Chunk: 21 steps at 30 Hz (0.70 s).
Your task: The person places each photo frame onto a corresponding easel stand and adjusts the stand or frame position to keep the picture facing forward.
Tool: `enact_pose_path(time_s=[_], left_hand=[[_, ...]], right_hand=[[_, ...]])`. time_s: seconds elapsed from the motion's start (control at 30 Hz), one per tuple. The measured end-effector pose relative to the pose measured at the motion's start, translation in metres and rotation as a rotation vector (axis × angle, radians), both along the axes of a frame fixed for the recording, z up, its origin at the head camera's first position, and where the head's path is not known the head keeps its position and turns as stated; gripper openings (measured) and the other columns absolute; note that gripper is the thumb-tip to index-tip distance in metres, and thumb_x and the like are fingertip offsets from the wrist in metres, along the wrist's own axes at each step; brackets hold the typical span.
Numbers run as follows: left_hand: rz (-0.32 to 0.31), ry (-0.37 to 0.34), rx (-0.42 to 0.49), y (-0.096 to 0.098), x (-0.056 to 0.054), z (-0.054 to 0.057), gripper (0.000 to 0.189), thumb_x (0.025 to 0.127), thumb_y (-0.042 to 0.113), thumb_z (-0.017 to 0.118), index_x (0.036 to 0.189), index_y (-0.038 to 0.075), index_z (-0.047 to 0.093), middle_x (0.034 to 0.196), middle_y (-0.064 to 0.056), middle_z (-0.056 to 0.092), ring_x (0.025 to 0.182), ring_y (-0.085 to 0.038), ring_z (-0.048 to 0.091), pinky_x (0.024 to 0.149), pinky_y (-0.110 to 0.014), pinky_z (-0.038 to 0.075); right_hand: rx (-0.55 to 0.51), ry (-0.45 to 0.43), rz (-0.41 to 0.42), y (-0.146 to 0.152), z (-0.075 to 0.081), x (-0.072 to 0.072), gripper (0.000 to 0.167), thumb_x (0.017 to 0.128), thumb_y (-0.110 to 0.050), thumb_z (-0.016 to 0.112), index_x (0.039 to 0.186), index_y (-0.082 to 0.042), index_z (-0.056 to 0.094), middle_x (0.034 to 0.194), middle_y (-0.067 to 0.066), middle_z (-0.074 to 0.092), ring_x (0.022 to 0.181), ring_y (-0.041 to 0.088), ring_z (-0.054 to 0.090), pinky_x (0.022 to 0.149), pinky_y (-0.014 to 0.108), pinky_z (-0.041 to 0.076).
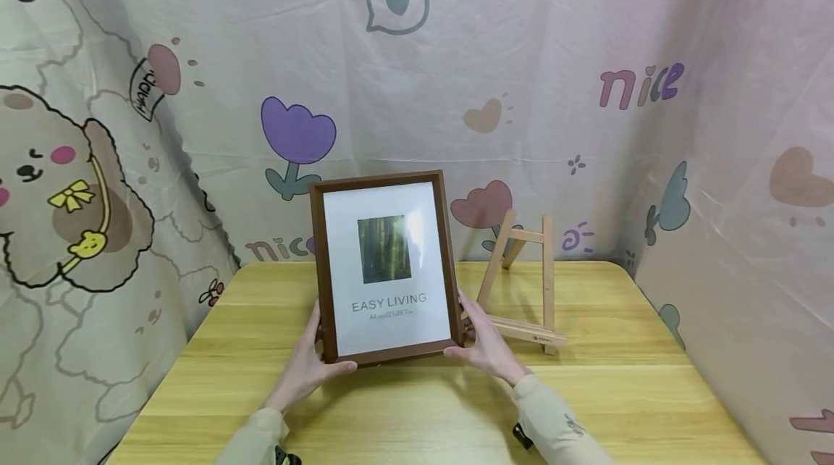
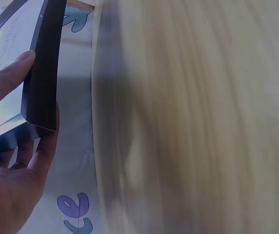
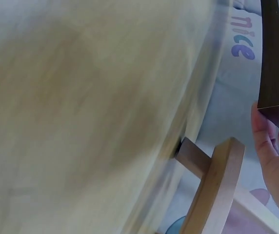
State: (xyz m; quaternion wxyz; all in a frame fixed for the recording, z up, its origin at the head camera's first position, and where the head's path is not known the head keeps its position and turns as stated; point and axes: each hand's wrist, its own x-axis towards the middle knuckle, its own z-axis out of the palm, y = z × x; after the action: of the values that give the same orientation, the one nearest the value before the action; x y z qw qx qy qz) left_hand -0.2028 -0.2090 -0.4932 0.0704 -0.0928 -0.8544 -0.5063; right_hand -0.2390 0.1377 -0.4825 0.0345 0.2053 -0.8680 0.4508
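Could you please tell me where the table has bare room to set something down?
The table is bare between its left edge and the left hand, and from the easel to the table's right edge. The middle is crowded: this hand and the right hand grip the picture frame there, beside the easel.

the picture frame (image 1: pixel 448 255) is showing brown around a white insert sheet (image 1: pixel 423 255), which is carrying grey lettering (image 1: pixel 389 303) and a square print (image 1: pixel 384 249) of dark and bright green vertical streaks. the easel (image 1: pixel 549 269) is showing a pale tan, while the tabletop (image 1: pixel 619 407) is displaying yellow with faint wood-grain bands. both sleeves (image 1: pixel 554 421) are showing light beige. on the off-white backdrop (image 1: pixel 456 38), a tulip (image 1: pixel 298 133) is blooming purple over grey-teal leaves (image 1: pixel 292 184), and the word "nice" (image 1: pixel 641 85) is mixing pink, tan, teal and purple. a black-outlined cartoon animal (image 1: pixel 39 233) is wearing a yellow bow (image 1: pixel 72 195).
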Motion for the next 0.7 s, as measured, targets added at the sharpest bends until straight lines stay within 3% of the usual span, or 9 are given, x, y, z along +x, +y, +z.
enact_pose_path(time_s=[0.13, 0.23, 0.37, 0.43, 0.57, 0.7], left_hand=[[-0.006, 0.003, -0.007, 0.005, -0.003, 0.002, 0.140, 0.068, 0.023, 0.094, 0.162, 0.029, -0.009, 0.165, -0.023, 0.022, 0.129, -0.050, 0.051, 0.090, -0.049, 0.061], [-0.013, 0.018, -0.014, 0.009, -0.005, 0.005, 0.140, 0.068, 0.023, 0.095, 0.163, 0.029, -0.008, 0.165, -0.022, 0.023, 0.125, -0.046, 0.053, 0.090, -0.048, 0.061], [-0.022, 0.045, -0.035, 0.015, -0.009, 0.008, 0.140, 0.066, 0.025, 0.095, 0.163, 0.029, -0.006, 0.163, -0.022, 0.028, 0.119, -0.038, 0.056, 0.087, -0.040, 0.061], [-0.029, 0.052, -0.041, 0.018, -0.011, 0.009, 0.140, 0.067, 0.025, 0.095, 0.163, 0.029, -0.007, 0.163, -0.022, 0.028, 0.119, -0.038, 0.057, 0.087, -0.039, 0.061], [-0.037, 0.087, -0.074, 0.023, -0.015, 0.011, 0.139, 0.067, 0.028, 0.095, 0.163, 0.022, -0.006, 0.165, -0.024, 0.024, 0.124, -0.044, 0.055, 0.097, -0.052, 0.057], [-0.053, 0.122, -0.087, 0.028, -0.019, 0.014, 0.139, 0.068, 0.029, 0.094, 0.163, 0.020, -0.006, 0.168, -0.023, 0.015, 0.136, -0.050, 0.046, 0.110, -0.066, 0.042]], right_hand=[[0.009, 0.017, -0.003, 0.006, 0.002, 0.000, 0.113, 0.076, -0.012, 0.087, 0.163, -0.017, 0.015, 0.166, 0.020, 0.023, 0.149, 0.050, 0.026, 0.113, 0.067, 0.036], [-0.008, 0.026, 0.006, 0.010, 0.003, 0.000, 0.114, 0.076, -0.009, 0.086, 0.163, -0.018, 0.013, 0.162, 0.022, 0.031, 0.144, 0.049, 0.037, 0.111, 0.061, 0.043], [-0.038, 0.038, 0.019, 0.016, 0.004, 0.000, 0.116, 0.075, -0.005, 0.086, 0.163, -0.016, 0.012, 0.147, 0.021, 0.045, 0.123, 0.039, 0.058, 0.103, 0.047, 0.055], [-0.036, 0.050, 0.014, 0.019, 0.005, 0.000, 0.115, 0.075, -0.005, 0.086, 0.163, -0.014, 0.013, 0.146, 0.021, 0.046, 0.123, 0.037, 0.058, 0.104, 0.046, 0.054], [-0.041, 0.053, 0.014, 0.025, 0.007, 0.000, 0.113, 0.076, -0.006, 0.086, 0.163, -0.011, 0.013, 0.146, 0.023, 0.045, 0.121, 0.038, 0.055, 0.103, 0.047, 0.053], [-0.039, 0.055, 0.005, 0.030, 0.010, 0.000, 0.114, 0.075, -0.008, 0.086, 0.163, -0.010, 0.014, 0.151, 0.025, 0.041, 0.118, 0.036, 0.056, 0.100, 0.046, 0.056]])
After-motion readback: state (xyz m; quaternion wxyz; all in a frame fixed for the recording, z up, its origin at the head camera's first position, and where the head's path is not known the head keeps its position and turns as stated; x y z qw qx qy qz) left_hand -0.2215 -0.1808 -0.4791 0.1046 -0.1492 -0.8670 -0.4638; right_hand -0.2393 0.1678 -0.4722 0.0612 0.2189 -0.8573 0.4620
